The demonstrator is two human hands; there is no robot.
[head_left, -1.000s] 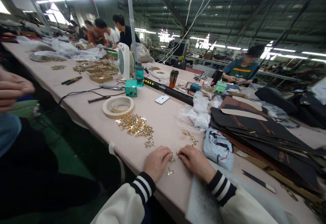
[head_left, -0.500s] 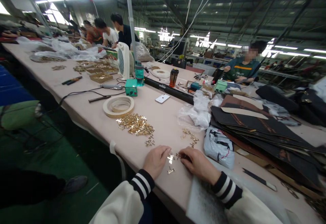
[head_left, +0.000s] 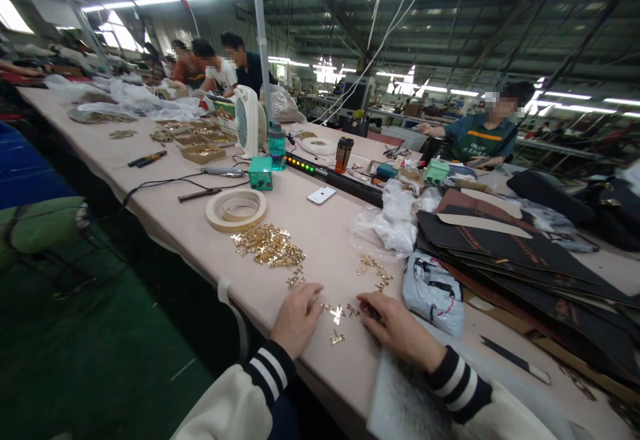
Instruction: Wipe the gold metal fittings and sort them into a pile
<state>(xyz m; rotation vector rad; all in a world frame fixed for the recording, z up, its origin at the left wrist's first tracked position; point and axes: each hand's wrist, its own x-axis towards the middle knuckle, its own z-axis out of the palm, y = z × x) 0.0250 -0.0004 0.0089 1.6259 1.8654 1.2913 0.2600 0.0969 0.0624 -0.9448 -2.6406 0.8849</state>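
Note:
Small shiny gold metal pieces lie on the table between my hands; one bright piece with several arms (head_left: 337, 315) is in the middle. Left of it is my left hand (head_left: 297, 319), its fingers loosely bent and thumb apart, beside a small gold piece near the fingertips. On the other side, my right hand (head_left: 400, 328) has a gap between thumb and forefinger, close to a darker metal piece (head_left: 353, 309). Its inner fingers are in shadow. Nearer my body lies another gold piece (head_left: 337, 339). Beyond my left hand is a large heap of gold pieces (head_left: 270, 245).
Tape rolls (head_left: 236, 211), a white phone (head_left: 321, 195) and a green control box (head_left: 261, 173) lie farther back. A loose group of gold pieces (head_left: 376, 270), a plastic-wrapped bundle (head_left: 434, 293) and stacked dark panels (head_left: 500, 260) are right. A co-worker (head_left: 480, 133) is across the table.
My hands have drawn apart, the left moving left and the right moving right. More of the small pieces between them show. Lights now glow on the black bar, and the co-worker's arm is raised.

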